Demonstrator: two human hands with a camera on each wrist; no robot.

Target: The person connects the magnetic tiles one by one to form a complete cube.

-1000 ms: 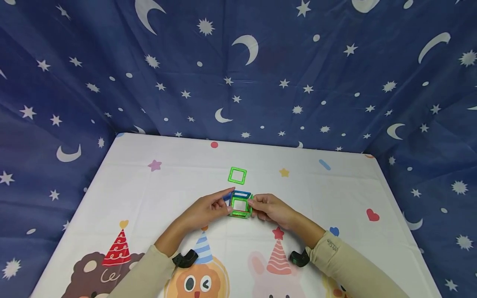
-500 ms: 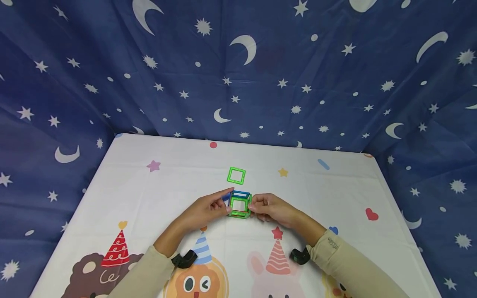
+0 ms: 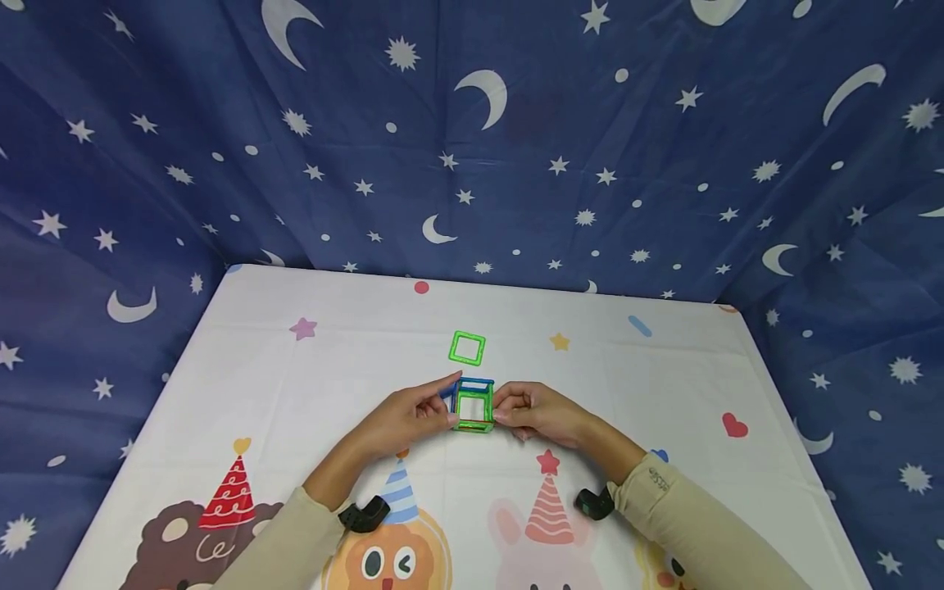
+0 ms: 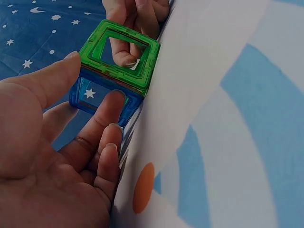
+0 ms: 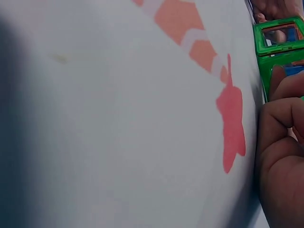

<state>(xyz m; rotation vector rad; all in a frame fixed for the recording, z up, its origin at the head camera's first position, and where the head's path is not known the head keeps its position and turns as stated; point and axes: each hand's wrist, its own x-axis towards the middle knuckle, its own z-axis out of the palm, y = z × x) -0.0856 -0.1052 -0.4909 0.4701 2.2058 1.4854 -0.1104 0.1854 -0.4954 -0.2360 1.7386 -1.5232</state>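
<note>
A small box of square magnetic tiles [image 3: 473, 425], green and blue with see-through middles, stands on the table; no tile covers its top in the head view. My left hand [image 3: 408, 418] holds it from the left, with thumb and fingers spread round the blue side tile [image 4: 90, 97]. From the right, my right hand [image 3: 537, 415] pinches the green right side tile [image 3: 490, 403] with curled fingers. The right wrist view shows only part of the box [image 5: 278, 51], beside the curled right fingers. A loose green square tile [image 3: 452, 348] lies flat just behind the box.
A white tablecloth [image 3: 634, 369] with printed cartoon animals and shapes covers the table. Behind and at both sides hangs a dark blue curtain [image 3: 546, 238] with moons and stars. A black wrist device [image 3: 365, 515] sits below the left wrist, another [image 3: 593, 504] below the right.
The green right side tile, leaning outward before, now stands more upright against the box. My right hand has shifted slightly left with it. The left hand and the loose tile stay put.
</note>
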